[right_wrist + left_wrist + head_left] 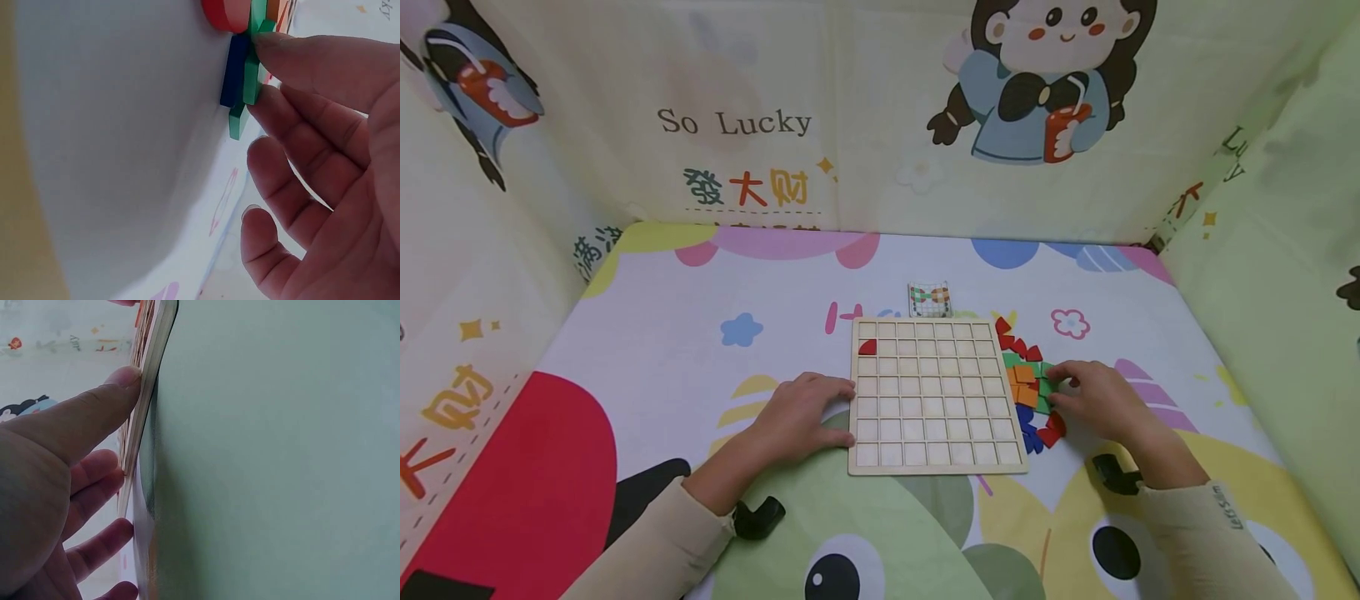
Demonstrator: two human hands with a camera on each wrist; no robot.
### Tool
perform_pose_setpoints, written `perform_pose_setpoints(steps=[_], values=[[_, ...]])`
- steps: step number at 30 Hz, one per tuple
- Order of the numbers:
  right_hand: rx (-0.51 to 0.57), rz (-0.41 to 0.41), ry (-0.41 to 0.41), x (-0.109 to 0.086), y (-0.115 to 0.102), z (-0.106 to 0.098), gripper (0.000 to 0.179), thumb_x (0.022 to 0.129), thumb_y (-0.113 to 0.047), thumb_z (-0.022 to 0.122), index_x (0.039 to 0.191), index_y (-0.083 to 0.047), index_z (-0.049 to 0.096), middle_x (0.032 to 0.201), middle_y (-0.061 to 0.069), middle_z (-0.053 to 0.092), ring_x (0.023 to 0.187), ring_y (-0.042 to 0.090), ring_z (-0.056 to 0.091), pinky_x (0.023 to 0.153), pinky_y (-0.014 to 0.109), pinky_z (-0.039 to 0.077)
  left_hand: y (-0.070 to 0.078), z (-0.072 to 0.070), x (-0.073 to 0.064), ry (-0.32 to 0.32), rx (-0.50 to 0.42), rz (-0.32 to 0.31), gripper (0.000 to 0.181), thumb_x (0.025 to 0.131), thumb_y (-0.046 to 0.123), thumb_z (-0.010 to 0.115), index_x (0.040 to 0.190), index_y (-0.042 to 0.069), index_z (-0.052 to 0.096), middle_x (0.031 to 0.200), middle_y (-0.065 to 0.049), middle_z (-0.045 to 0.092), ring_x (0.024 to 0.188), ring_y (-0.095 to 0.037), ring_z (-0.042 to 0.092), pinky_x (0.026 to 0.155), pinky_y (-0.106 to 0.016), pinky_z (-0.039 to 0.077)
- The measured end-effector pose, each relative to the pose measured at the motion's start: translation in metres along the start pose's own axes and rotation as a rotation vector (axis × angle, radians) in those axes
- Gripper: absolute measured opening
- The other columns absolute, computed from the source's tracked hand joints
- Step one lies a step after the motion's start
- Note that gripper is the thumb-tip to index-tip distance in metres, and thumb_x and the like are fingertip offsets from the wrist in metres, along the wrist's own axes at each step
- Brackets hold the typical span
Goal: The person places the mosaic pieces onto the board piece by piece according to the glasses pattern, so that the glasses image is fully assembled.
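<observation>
A wooden grid board [938, 481] lies flat, with one red quarter-round tile [868, 347] in a cell near its upper left corner. My left hand [801, 421] is at the board's left edge, thumb and fingertips against the rim and fingers fairly straight; the left wrist view shows the thumb [94, 415] on the board's side. At the right, my right hand [1093, 398] is at a pile of small tiles. Its thumb and index finger pinch a green tile [252, 78] at the ends. A blue tile [234, 72] and a red tile [226, 14] lie close by.
Orange tiles [1024, 374], red tiles [1018, 347] and blue tiles [1025, 417] lie loose along the board's right edge. A small card [929, 298] with a green and orange bow pattern sits behind the board. Printed cloth walls [880, 192] enclose the back and sides.
</observation>
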State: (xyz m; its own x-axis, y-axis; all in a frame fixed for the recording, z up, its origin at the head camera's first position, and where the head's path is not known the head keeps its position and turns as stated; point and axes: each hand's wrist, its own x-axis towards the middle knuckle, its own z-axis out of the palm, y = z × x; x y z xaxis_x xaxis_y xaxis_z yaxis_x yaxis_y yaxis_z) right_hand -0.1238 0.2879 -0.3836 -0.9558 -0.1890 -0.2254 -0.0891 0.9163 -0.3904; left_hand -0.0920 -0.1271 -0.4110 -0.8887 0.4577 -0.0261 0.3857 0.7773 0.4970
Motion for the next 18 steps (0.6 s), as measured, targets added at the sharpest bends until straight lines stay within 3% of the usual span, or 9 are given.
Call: perform_pose_setpoints(steps=[12, 18], values=[[-0.024, -0.014, 0.011, 0.001, -0.008, -0.005, 0.040, 0.088, -0.021, 0.076, 0.119, 0.003, 0.068, 0.106, 0.018, 0.064, 0.096, 0.036, 0.055, 0.073, 0.044, 0.056, 0.001, -0.001, 0.000, -0.002, 0.007, -0.005, 0.058, 0.078, 0.038, 0.086, 0.127, 0.014, 0.066, 0.135, 0.000, 0.061, 0.125, -0.028, 0.051, 0.100, -0.053, 0.040], [-0.010, -0.111, 0.036, 0.007, -0.027, -0.005, 0.034, 0.089, -0.019, 0.074, 0.115, 0.002, 0.069, 0.101, 0.013, 0.066, 0.092, 0.031, 0.058, 0.077, 0.046, 0.055, 0.000, 0.000, 0.000, -0.002, 0.006, -0.008, 0.058, 0.078, 0.038, 0.086, 0.127, 0.014, 0.066, 0.135, 0.000, 0.061, 0.126, -0.028, 0.051, 0.100, -0.053, 0.041]])
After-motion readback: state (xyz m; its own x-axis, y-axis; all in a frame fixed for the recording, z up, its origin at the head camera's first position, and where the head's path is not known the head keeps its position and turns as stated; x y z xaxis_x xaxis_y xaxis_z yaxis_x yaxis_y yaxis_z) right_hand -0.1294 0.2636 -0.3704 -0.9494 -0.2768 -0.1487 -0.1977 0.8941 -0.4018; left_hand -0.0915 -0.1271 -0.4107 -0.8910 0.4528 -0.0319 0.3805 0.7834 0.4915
